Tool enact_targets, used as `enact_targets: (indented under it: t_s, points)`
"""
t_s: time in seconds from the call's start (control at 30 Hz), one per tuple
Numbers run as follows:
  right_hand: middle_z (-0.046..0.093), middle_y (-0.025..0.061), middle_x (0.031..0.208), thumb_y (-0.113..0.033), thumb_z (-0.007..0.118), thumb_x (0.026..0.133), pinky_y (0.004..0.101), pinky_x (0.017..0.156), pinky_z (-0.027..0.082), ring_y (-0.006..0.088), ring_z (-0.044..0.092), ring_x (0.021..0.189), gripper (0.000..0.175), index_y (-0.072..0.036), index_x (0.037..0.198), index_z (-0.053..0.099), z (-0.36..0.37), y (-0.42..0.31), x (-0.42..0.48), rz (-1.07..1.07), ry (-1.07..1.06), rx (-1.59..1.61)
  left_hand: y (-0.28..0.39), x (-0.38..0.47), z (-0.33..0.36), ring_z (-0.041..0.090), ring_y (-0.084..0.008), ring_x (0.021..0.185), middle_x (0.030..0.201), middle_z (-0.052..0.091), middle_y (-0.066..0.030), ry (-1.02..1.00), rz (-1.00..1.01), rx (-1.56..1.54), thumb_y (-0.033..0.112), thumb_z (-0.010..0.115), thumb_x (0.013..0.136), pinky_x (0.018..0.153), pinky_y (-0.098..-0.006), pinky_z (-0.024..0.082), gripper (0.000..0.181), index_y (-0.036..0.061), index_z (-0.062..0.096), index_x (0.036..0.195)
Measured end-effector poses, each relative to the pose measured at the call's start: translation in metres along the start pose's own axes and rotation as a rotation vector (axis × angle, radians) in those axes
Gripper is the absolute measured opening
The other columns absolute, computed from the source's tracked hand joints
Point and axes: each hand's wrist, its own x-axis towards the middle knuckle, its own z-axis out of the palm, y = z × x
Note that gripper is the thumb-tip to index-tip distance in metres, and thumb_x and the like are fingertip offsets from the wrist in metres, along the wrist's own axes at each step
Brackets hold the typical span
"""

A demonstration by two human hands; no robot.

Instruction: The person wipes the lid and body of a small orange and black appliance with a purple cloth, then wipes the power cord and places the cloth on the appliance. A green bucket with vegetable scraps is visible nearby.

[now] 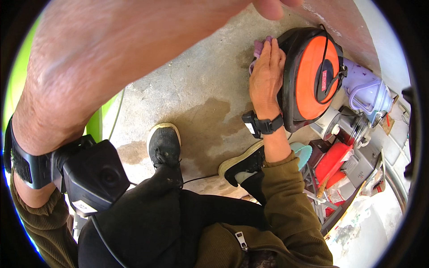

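Observation:
My right hand (pixel 267 75) has its fingers together over a purple cloth (pixel 258 48), against the side of a black-and-orange appliance (pixel 306 78). Cloth shows beyond the fingertips and at the hand's outer edge; the thumb is hidden. A black cord lies over the appliance's round orange face. My left forearm crosses the upper left, close to the camera. Only some fingertips of my left hand (pixel 271 8) show at the top edge, and what they touch is out of view.
Right of the appliance are a purple container with a handle (pixel 365 95), a teal basin (pixel 301 154), a red plastic object (pixel 331 160) and piled odds and ends. The concrete floor (pixel 154 90) has damp patches. A thin cable runs near my shoes (pixel 164 144). Something bright green stands at the left.

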Motion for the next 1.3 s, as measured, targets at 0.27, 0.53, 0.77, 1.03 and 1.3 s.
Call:
enact_targets:
  t_s: [0.27, 0.53, 0.77, 1.03, 1.3]
  points:
    - [0.053, 0.0222, 0.145, 0.005, 0.058, 0.091, 0.0431, 0.104, 0.047, 0.0352, 0.054, 0.121, 0.047, 0.007, 0.138, 0.054, -0.057, -0.005, -0.063, -0.174, -0.349, -0.099, -0.002, 0.000, -0.001, 0.067, -0.0130, 0.083, 0.094, 0.070, -0.0090, 0.025, 0.027, -0.034, -0.014, 0.045, 0.096, 0.076, -0.0257, 0.057, 0.028, -0.0059, 0.067, 0.110]
    - [0.066, 0.0116, 0.131, -0.015, 0.057, 0.105, 0.0334, 0.096, 0.056, 0.0176, 0.067, 0.111, 0.041, 0.005, 0.141, 0.052, -0.143, 0.027, -0.048, 0.799, -0.798, 1.606, -0.015, 0.005, -0.005, 0.068, -0.0133, 0.084, 0.095, 0.070, -0.0093, 0.069, 0.054, -0.125, -0.014, 0.045, 0.097, 0.077, -0.0258, 0.058, 0.028, -0.0061, 0.067, 0.111]
    - [0.055, 0.0168, 0.145, -0.038, 0.049, 0.108, 0.0456, 0.119, 0.038, 0.0302, 0.052, 0.136, 0.053, 0.001, 0.146, 0.047, -0.148, 0.024, -0.001, 0.995, -0.602, 2.445, -0.018, 0.005, -0.017, 0.064, -0.0105, 0.091, 0.102, 0.070, -0.0052, -0.045, 0.004, -0.073, -0.004, 0.049, 0.102, 0.089, -0.0253, 0.051, 0.026, -0.0018, 0.068, 0.119]
    - [0.062, 0.0123, 0.134, -0.028, 0.062, 0.103, 0.0355, 0.105, 0.049, 0.0198, 0.063, 0.119, 0.055, 0.003, 0.146, 0.046, -0.231, 0.026, 0.040, 0.710, -0.817, 1.770, -0.008, 0.008, 0.002, 0.065, -0.0125, 0.105, 0.111, 0.070, -0.0068, -0.118, -0.101, -0.083, 0.003, 0.061, 0.096, 0.093, -0.0285, 0.054, 0.030, -0.0010, 0.062, 0.125]
    - [0.066, 0.0125, 0.128, -0.029, 0.056, 0.105, 0.0333, 0.099, 0.052, 0.0188, 0.066, 0.113, 0.048, 0.005, 0.140, 0.052, -0.254, 0.004, 0.058, 0.553, -0.697, 1.889, 0.019, 0.003, 0.020, 0.056, -0.0190, 0.128, 0.138, 0.059, -0.0091, -0.477, -0.197, -0.372, 0.014, 0.068, 0.098, 0.110, -0.0349, 0.045, 0.056, -0.0009, 0.046, 0.147]
